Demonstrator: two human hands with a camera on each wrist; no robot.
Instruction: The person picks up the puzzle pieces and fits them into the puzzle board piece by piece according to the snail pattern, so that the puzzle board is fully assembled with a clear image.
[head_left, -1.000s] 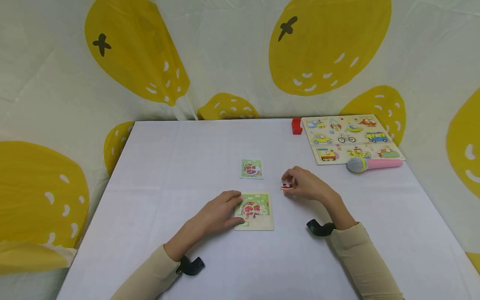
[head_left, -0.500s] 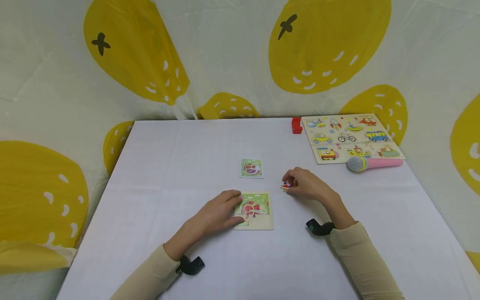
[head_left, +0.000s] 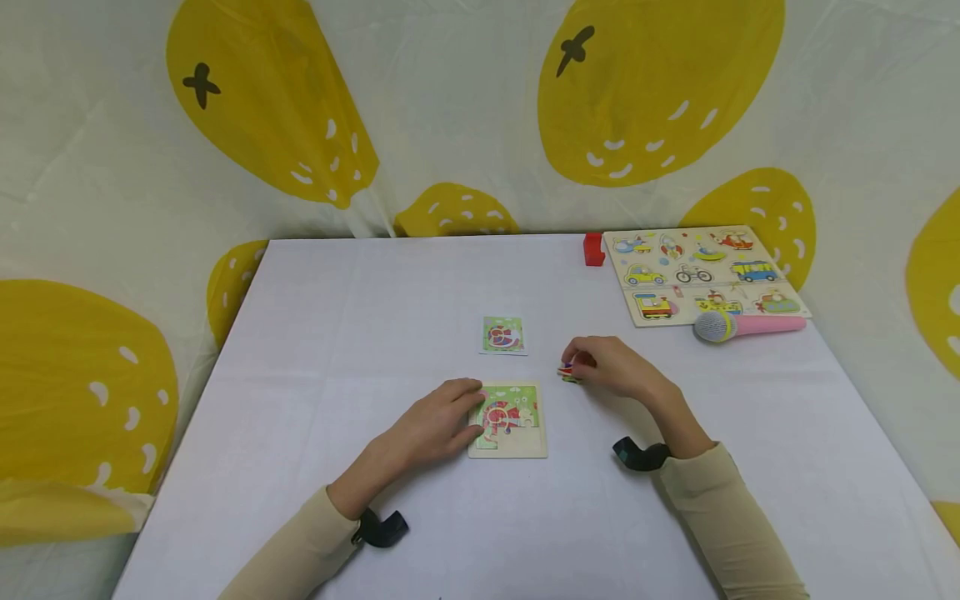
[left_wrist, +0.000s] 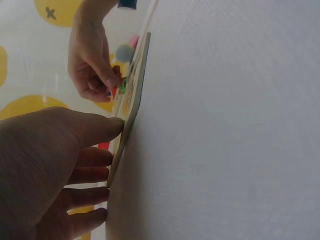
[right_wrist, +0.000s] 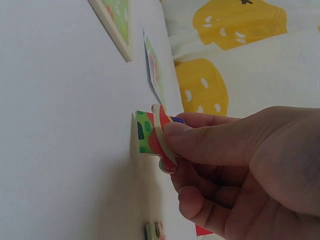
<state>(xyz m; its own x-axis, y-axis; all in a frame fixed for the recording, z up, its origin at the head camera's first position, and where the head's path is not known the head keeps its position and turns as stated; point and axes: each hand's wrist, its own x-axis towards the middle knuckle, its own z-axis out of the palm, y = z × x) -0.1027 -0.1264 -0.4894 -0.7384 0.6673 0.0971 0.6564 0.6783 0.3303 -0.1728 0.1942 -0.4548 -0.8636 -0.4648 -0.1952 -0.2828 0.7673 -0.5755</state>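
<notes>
My right hand (head_left: 618, 367) pinches a jigsaw puzzle piece (right_wrist: 154, 135) between thumb and fingers, just above the table. The piece is green, red and cream, with a rounded knob. To its left lies a square wooden puzzle board (head_left: 525, 446), partly filled with a red and green picture; bare wood shows at its lower right. My left hand (head_left: 431, 425) rests at the board's left edge, its thumb touching the rim in the left wrist view and its fingers extended. Another puzzle piece (right_wrist: 154, 231) lies on the table, visible only in the right wrist view.
Behind the board lies a small picture card (head_left: 503, 335). At the back right are a wooden vehicle puzzle (head_left: 705, 287), a pink toy microphone (head_left: 768, 326) and a red block (head_left: 593, 249). A white cloth covers the table (head_left: 337, 333).
The puzzle piece in my right hand has tilted and shifted slightly left, showing more green. My left thumb has drawn back a little toward the board's left edge.
</notes>
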